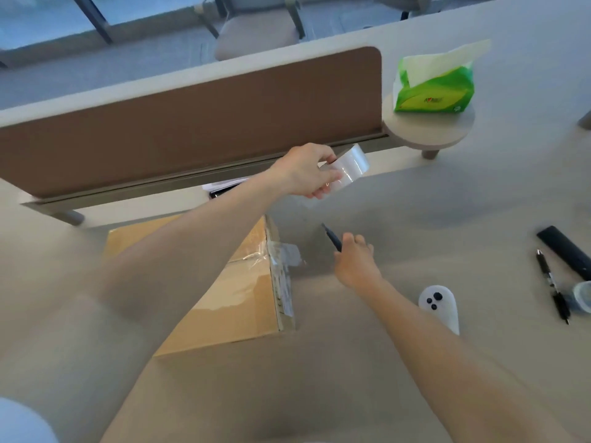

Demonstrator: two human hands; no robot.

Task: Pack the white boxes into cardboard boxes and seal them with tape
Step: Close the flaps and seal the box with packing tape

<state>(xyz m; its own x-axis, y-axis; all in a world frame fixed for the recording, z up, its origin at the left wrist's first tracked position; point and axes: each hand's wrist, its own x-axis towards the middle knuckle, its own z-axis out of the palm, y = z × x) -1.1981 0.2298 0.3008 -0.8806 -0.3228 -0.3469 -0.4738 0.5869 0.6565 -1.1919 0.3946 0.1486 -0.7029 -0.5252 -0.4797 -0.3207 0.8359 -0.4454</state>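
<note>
We see a closed cardboard box (224, 292) lying on the pale, smooth table (415, 203), its brown top flaps shut and a glossy strip of clear tape running across them and down over the right edge. A wrinkled, loose end of tape (286, 254) sticks out from that edge, and pale labels cover the box's right side.

The left hand (307, 172) is raised above the table beyond the box, fingers curled around a roll of clear tape (347, 167); the roll is round, shiny and see-through, gripped between thumb and fingers. A faint sheet of tape seems to stretch down from the roll toward the box, though blur makes it hard to be sure.

The right hand (355, 260) is closed around a slim dark tool (332, 239), pointed end up and to the left, just beside the box's right edge. We cannot tell whether it is a knife or a pen.

To the right lie a black pen (551, 286), a flat black bar (566, 251), a white rounded controller (439, 306) with dark buttons and, at the picture's edge, a second tape roll (580, 297). A green pack of tissues (435, 87) sits on a small round shelf (428, 129) beside the brown felt divider (192, 123).
</note>
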